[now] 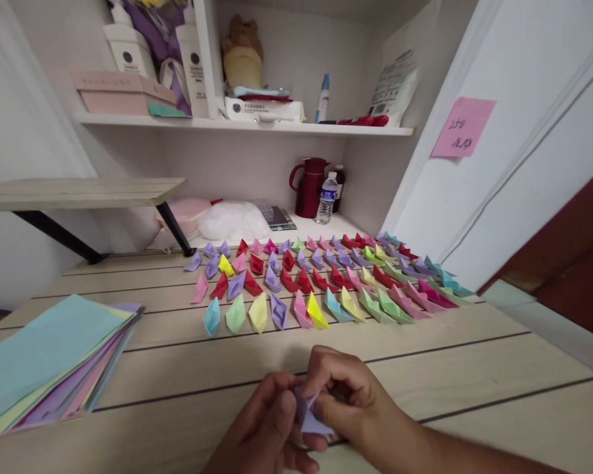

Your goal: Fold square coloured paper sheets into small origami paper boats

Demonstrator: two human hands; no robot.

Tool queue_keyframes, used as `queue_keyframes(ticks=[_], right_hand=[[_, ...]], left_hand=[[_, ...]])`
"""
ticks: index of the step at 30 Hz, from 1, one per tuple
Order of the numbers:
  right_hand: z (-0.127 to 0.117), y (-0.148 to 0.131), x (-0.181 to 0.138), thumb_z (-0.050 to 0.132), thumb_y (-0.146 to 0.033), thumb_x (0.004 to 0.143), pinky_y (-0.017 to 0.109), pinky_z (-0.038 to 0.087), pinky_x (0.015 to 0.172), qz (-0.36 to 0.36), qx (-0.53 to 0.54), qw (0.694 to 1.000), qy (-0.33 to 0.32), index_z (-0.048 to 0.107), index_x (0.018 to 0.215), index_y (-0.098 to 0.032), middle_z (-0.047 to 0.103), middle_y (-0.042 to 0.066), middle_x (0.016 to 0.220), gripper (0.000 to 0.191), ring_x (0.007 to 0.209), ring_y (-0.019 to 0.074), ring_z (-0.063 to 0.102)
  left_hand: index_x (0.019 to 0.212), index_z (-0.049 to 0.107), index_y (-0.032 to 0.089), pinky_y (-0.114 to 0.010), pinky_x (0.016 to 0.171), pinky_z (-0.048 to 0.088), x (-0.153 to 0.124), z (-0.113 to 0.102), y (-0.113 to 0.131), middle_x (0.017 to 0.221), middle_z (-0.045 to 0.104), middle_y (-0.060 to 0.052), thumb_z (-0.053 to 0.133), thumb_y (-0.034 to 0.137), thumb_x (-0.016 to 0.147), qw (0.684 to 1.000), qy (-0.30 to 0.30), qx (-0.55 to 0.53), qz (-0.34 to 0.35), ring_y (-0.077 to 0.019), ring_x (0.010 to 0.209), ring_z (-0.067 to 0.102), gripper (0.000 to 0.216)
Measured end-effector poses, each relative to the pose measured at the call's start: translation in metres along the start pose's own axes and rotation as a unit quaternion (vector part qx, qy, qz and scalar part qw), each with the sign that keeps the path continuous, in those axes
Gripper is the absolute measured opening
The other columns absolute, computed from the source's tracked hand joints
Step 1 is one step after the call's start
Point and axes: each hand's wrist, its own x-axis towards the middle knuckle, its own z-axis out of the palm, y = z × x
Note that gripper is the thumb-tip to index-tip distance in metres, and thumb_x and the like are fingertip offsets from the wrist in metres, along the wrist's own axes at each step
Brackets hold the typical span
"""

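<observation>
A small piece of folded purple paper (pixel 312 421) is held between both hands, low in the head view above the table's front part. My left hand (pixel 269 424) grips its left side, with the thumb and forefinger closed on the paper. From the right, my right hand (pixel 348 395) pinches the upper edge between thumb and bent forefinger. Part of the paper is hidden behind the fingers. Beyond my hands stand rows of folded paper boats (pixel 279 311) in purple, red, pink, yellow, green and blue.
A fanned stack of coloured paper sheets (pixel 54 355) lies at the left on the slatted wooden table (pixel 178 382). A small raised wooden stand (pixel 79 191) is behind it. At the back are a dark red jug (pixel 310 187), a water bottle (pixel 327 197) and a loaded shelf (pixel 247 125).
</observation>
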Motion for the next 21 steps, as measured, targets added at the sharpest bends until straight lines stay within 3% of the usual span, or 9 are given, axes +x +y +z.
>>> queue_keyframes(ticks=[6, 10, 14, 17, 21], right_hand=[[0.002, 0.001, 0.008, 0.072, -0.024, 0.083, 0.024, 0.040, 0.062, -0.048, -0.064, 0.997, 0.007, 0.067, 0.067, -0.019, 0.052, -0.001, 0.074, 0.017, 0.070, 0.0130, 0.051], [0.014, -0.001, 0.002, 0.074, -0.035, 0.083, 0.024, 0.041, 0.055, -0.003, -0.029, 0.999, -0.016, 0.062, 0.073, -0.019, 0.051, -0.003, 0.075, 0.023, 0.060, 0.0107, 0.051], [0.032, -0.005, -0.020, 0.076, -0.045, 0.083, 0.022, 0.039, 0.053, 0.057, 0.048, 0.997, -0.018, 0.057, 0.086, -0.020, 0.050, -0.007, 0.064, 0.031, 0.054, 0.0098, 0.050], [0.043, -0.013, -0.041, 0.084, -0.041, 0.078, 0.021, 0.039, 0.060, 0.068, 0.103, 0.992, 0.001, 0.059, 0.097, -0.022, 0.053, -0.006, 0.072, 0.037, 0.063, 0.0091, 0.049], [0.052, -0.023, -0.066, 0.084, -0.044, 0.078, 0.027, 0.042, 0.080, 0.095, 0.154, 0.981, -0.074, 0.061, 0.111, -0.022, 0.061, 0.002, 0.095, 0.045, 0.090, 0.0153, 0.057]], left_hand=[[0.093, 0.060, 0.019, -0.029, 0.064, 0.050, 0.004, 0.004, -0.005, 0.083, 0.070, 0.000, 0.085, 0.062, 0.061, 0.994, 0.077, 0.037, 0.071, -0.0138, 0.068, 0.067, 0.058], [0.093, 0.059, 0.020, -0.027, 0.065, 0.049, -0.003, 0.010, -0.016, 0.082, 0.069, 0.001, 0.090, 0.059, 0.053, 0.983, 0.106, 0.053, 0.141, -0.0111, 0.067, 0.062, 0.064], [0.096, 0.061, 0.019, -0.025, 0.060, 0.045, -0.024, 0.018, -0.029, 0.078, 0.071, -0.001, 0.089, 0.050, 0.058, 0.975, 0.125, 0.039, 0.181, -0.0112, 0.064, 0.058, 0.056], [0.098, 0.064, 0.019, -0.024, 0.060, 0.044, -0.044, 0.024, -0.031, 0.072, 0.071, -0.001, 0.086, 0.039, 0.061, 0.965, 0.160, 0.042, 0.204, -0.0125, 0.064, 0.059, 0.047], [0.096, 0.067, 0.020, -0.024, 0.068, 0.047, -0.066, 0.027, -0.030, 0.073, 0.071, 0.000, 0.081, 0.036, 0.064, 0.926, 0.262, 0.089, 0.256, -0.0147, 0.071, 0.063, 0.038]])
